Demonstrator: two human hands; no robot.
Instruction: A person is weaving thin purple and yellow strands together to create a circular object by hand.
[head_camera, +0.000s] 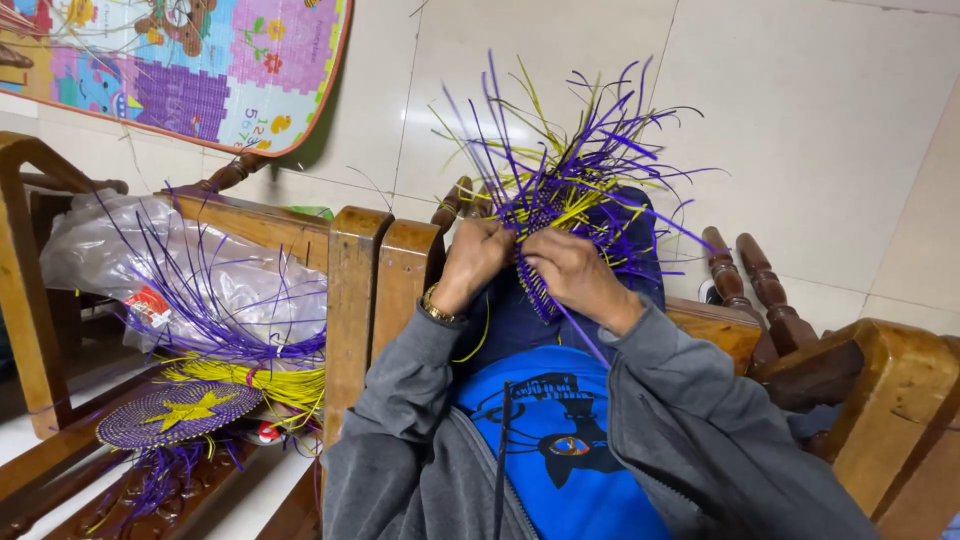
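A clear plastic bag (200, 275) lies crumpled on the wooden seat at the left, with purple strands spilling across it. On its lower left side sits a small red and white label (148, 305), roughly rectangular and creased with the film. At the top left a colourful foam play mat (215, 70) with rounded corner and orange-red edge leans against the wall, printed with pink, purple, blue and yellow picture squares.
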